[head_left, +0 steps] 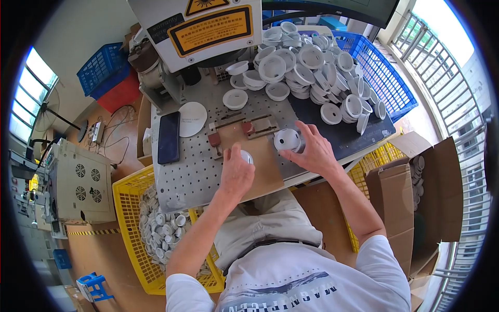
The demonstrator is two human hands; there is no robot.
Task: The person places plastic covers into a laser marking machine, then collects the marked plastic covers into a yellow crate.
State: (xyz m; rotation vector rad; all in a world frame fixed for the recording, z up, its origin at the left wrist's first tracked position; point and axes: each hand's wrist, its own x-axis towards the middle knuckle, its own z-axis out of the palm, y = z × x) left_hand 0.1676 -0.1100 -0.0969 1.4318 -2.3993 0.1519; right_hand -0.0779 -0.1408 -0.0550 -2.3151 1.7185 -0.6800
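Note:
My left hand [236,172] is closed over the front of the work plate, gripping a small white round part [247,157] that is mostly covered by the fingers. On the right, my right hand [316,150] has its thumb and fingers around the rim of a white round plastic cup [287,139] with dark holes in its face. Between and beyond the hands lies a fixture with reddish-brown blocks [248,128] and metal rails. Brown cardboard [267,169] covers the plate near me. A loose white cup [235,99] sits behind the fixture.
A big heap of white cups [312,57] covers the back right, against a blue basket [382,67]. A phone [169,138] and white disc [193,118] lie left. The laser machine housing [208,31] overhangs the plate. A yellow basket [130,229] of small white parts stands lower left.

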